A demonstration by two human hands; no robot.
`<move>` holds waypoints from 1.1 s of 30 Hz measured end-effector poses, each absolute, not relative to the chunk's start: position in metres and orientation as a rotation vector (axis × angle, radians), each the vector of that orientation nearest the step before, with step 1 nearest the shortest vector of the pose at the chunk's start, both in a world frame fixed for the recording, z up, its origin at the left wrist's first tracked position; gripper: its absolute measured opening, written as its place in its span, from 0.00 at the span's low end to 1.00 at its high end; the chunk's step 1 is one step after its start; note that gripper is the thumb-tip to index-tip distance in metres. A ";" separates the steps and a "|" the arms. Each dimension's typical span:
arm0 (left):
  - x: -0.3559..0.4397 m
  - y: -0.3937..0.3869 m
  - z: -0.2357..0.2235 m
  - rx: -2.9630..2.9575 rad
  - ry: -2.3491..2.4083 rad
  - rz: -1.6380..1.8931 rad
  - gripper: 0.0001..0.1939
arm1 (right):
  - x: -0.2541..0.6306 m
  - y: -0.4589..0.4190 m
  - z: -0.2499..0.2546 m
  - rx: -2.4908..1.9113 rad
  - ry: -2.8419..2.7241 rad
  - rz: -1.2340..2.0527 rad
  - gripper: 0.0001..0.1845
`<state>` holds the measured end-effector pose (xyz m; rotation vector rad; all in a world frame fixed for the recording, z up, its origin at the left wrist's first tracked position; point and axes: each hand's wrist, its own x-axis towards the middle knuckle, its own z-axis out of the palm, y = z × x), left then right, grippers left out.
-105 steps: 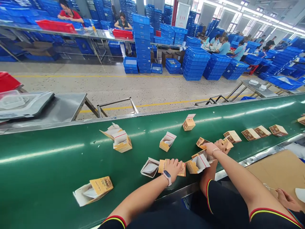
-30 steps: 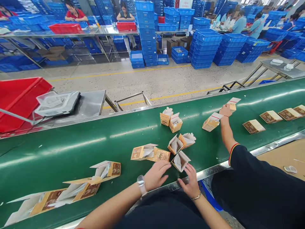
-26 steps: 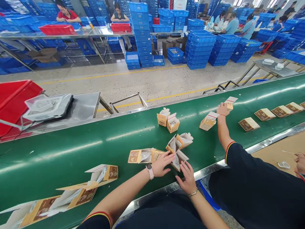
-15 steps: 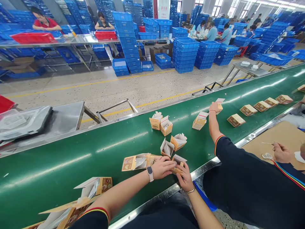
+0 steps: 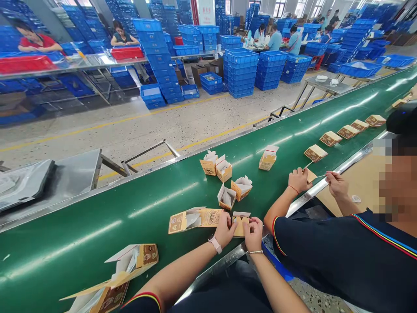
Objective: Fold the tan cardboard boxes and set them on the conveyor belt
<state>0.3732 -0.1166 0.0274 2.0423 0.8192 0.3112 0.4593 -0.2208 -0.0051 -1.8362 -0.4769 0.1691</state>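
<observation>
Between my two hands stands a small tan cardboard box [image 5: 240, 227] on the green conveyor belt [image 5: 137, 234], its white-lined flap raised at the back. My left hand [image 5: 225, 229], with a watch at the wrist, grips the box's left side. On the right side, the fingers of my right hand [image 5: 253, 234] press against it. Touching or just behind my left hand lies an open printed box [image 5: 194, 218] on its side, with a whitish packet inside. Just beyond my hands, an open box [image 5: 227, 197] and another open box [image 5: 241, 188] sit close together.
Farther across are two open boxes [image 5: 216, 166] and a single box [image 5: 269, 158]. Larger opened boxes [image 5: 110, 278] lie at the near left. At right, a co-worker's hands [image 5: 301, 179] hold a box and a thin strip. Closed boxes [image 5: 330, 138] line the belt beyond.
My left hand has drawn back from over the box to its left side. The co-worker's hand has come back from the far belt with a box. The view has shifted slightly.
</observation>
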 end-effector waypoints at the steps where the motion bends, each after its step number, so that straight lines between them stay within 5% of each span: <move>1: 0.377 -0.118 0.027 1.977 0.894 0.338 0.06 | 0.459 -0.220 -0.010 -1.836 -0.414 0.178 0.20; 8: 0.413 -0.105 0.047 1.927 0.927 0.018 0.11 | 0.477 -0.223 -0.023 -1.914 -0.279 0.377 0.24; 15: 0.404 -0.091 0.064 1.809 0.923 0.034 0.13 | 0.469 -0.228 0.013 -2.191 -0.767 0.026 0.29; 18: 0.389 -0.084 0.081 1.624 0.847 0.142 0.09 | 0.465 -0.215 0.027 -2.407 -0.865 -0.012 0.23; 22: 0.377 -0.058 0.108 1.555 0.850 0.455 0.09 | 0.484 -0.202 0.086 -2.308 -0.970 -0.209 0.16; 27: 0.391 -0.005 0.127 1.559 1.016 0.616 0.13 | 0.559 -0.169 0.200 -2.301 -0.822 -0.446 0.21; 33: 0.426 0.038 0.133 1.892 0.959 0.208 0.13 | 0.668 -0.110 0.190 -2.696 -0.372 -0.014 0.30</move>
